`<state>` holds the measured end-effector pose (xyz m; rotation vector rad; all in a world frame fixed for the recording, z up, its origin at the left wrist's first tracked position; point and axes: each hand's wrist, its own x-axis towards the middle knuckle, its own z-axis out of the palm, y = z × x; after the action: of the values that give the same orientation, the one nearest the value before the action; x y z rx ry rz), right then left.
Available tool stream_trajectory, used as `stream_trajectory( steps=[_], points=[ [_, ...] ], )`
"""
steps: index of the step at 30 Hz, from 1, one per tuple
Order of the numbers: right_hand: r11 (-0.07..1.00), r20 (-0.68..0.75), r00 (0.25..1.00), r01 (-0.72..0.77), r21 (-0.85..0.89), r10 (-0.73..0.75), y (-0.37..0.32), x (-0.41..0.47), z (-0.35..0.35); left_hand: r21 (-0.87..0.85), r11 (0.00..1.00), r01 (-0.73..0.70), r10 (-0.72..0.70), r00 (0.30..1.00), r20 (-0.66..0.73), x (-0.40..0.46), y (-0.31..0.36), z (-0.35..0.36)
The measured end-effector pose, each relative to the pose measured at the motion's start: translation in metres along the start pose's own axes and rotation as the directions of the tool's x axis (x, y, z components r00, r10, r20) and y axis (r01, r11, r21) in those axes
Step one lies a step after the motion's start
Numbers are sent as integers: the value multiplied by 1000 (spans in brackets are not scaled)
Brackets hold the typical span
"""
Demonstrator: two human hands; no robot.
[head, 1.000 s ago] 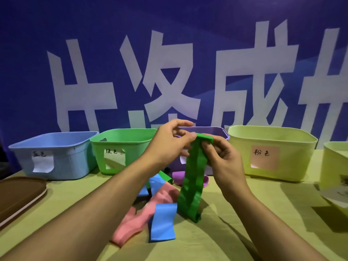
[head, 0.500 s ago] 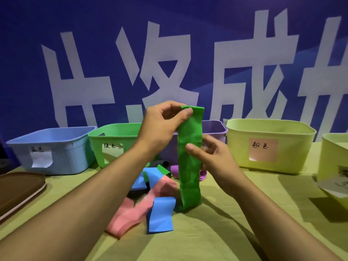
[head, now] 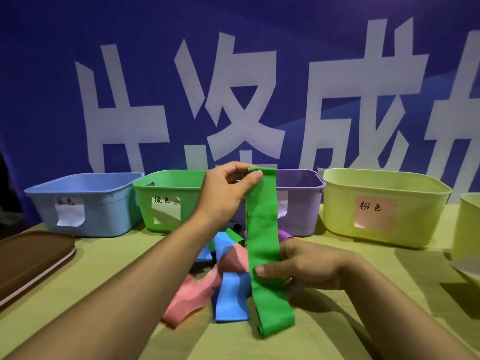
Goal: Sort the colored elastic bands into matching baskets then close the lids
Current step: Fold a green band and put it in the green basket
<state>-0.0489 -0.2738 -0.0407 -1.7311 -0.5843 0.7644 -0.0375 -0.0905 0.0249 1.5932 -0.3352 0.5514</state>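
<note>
A long green elastic band [head: 262,229] hangs upright in front of me. My left hand [head: 226,193] pinches its top end. My right hand [head: 298,266] grips it lower down, thumb across the front. Its lower end curls on the table. On the table lie a pink band [head: 197,289], a blue band [head: 232,297], another blue band [head: 223,242], a small green band [head: 235,235] and a purple band [head: 284,235]. Behind stand a blue basket [head: 85,201], a green basket [head: 166,196], a purple basket [head: 301,201] and a yellow basket [head: 384,203] labelled pink.
A brown lid [head: 28,258] lies at the left table edge. Another yellow basket [head: 467,229] shows partly at the far right, with something pale in front of it. A blue banner with large white characters fills the background. The table [head: 363,320] is covered in yellow-green cloth.
My right hand slid down the green band from its top end to lower down, drawing it out lengthwise. My left hand kept pinching the top end.
</note>
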Motion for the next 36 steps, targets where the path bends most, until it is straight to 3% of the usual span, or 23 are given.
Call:
stream_trajectory(
  steps=[4, 7, 11, 13, 16, 36],
  points=[
    [995, -122, 988, 86, -60, -92, -4, 2, -8, -50, 997, 51, -50, 999, 11, -7, -20, 4],
    [975, -276, 936, 218, -34, -219, -3, 4, -17, -66, 996, 53, -53, 999, 10, -13, -30, 6],
    [882, -535, 741, 471, -17, -406, -3, 10, -19, -67, 996, 59, -58, 998, 14, -23, -44, 8],
    [848, -611, 658, 529, -41, -440, -4, 12, -17, -75, 995, 65, -63, 998, 25, -26, -50, 8],
    [829, -649, 593, 549, -106, -476, -4, 14, -16, -83, 995, 47, -43, 998, 51, -30, -55, 7],
    [831, -620, 592, 522, -191, -515, 5, 19, -11, -172, 982, 75, -56, 992, 113, -39, -66, 2]
  ],
)
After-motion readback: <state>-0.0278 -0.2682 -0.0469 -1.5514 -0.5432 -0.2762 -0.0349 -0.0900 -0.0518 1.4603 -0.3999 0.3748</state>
